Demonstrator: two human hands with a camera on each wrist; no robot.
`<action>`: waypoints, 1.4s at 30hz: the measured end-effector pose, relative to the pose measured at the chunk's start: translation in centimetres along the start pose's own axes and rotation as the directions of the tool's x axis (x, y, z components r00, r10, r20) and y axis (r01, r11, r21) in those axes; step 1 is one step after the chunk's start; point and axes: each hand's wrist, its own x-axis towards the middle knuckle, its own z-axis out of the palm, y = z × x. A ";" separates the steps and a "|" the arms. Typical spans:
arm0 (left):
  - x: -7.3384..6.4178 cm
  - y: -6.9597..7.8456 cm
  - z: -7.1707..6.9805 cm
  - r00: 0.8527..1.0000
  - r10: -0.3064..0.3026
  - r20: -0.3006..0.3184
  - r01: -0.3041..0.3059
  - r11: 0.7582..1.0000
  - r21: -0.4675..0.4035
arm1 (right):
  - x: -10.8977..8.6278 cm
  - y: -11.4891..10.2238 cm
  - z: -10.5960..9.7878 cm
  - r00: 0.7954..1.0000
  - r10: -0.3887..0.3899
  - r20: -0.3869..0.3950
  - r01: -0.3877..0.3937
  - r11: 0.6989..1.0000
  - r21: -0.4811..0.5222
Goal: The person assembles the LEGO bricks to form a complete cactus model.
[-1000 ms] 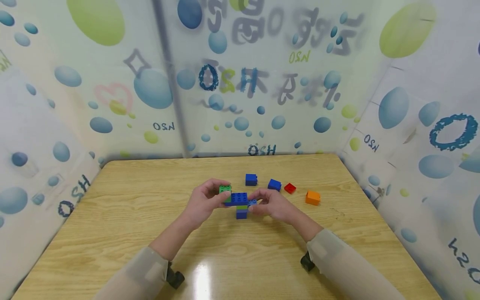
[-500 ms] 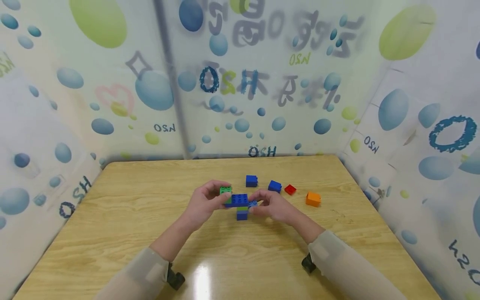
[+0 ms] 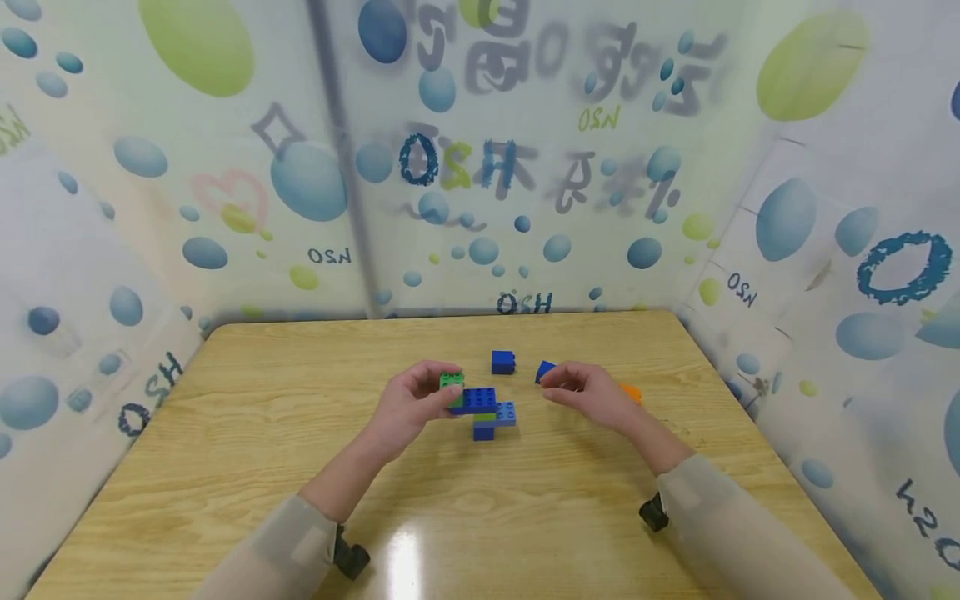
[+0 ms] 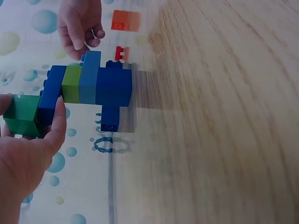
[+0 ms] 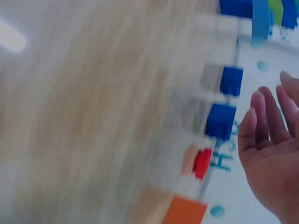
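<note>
My left hand [image 3: 403, 408] grips the green brick [image 3: 452, 381] and the end of the dark blue long brick [image 3: 480, 400] beneath it, at the top of a stack. Below these come a lime brick [image 4: 71, 84], a lighter blue brick [image 3: 507, 413] sticking out to the right, and a dark blue brick [image 4: 114, 87] at the bottom. My right hand [image 3: 592, 396] hangs to the right of the stack with fingers slightly bent, holding nothing. In the right wrist view it is near a loose blue brick [image 5: 221, 121] and a small red brick [image 5: 202, 164], hidden in the head view.
A second loose blue brick [image 3: 503, 362] sits behind the stack. The orange brick [image 3: 632, 392] is partly covered by my right hand in the head view. Everything stands on a wooden table [image 3: 300, 367] with patterned walls [image 3: 480, 250] at its back and sides.
My right hand has let go of the lighter blue brick and moved right, over the loose bricks. My left hand and the stack have stayed about where they were.
</note>
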 end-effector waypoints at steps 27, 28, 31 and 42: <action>0.2 0.3 -0.1 1.000 -0.015 0.025 0.015 0.999 -0.031 | 2.0 4.4 -4.0 0.990 0.072 -0.122 -0.120 0.884 -0.452; 0.2 0.2 -0.1 1.000 -0.013 0.025 0.014 0.999 -0.031 | 2.1 4.4 -3.9 0.990 0.074 -0.122 -0.122 0.881 -0.458; 0.2 0.2 -0.1 1.000 -0.012 0.020 0.012 0.999 -0.035 | 2.1 4.4 -3.8 0.990 0.072 -0.121 -0.121 0.874 -0.471; 0.2 0.2 -0.3 1.000 -0.006 0.031 0.007 0.999 -0.042 | 0.9 3.7 -3.4 0.983 -0.142 -0.113 0.085 0.909 -0.409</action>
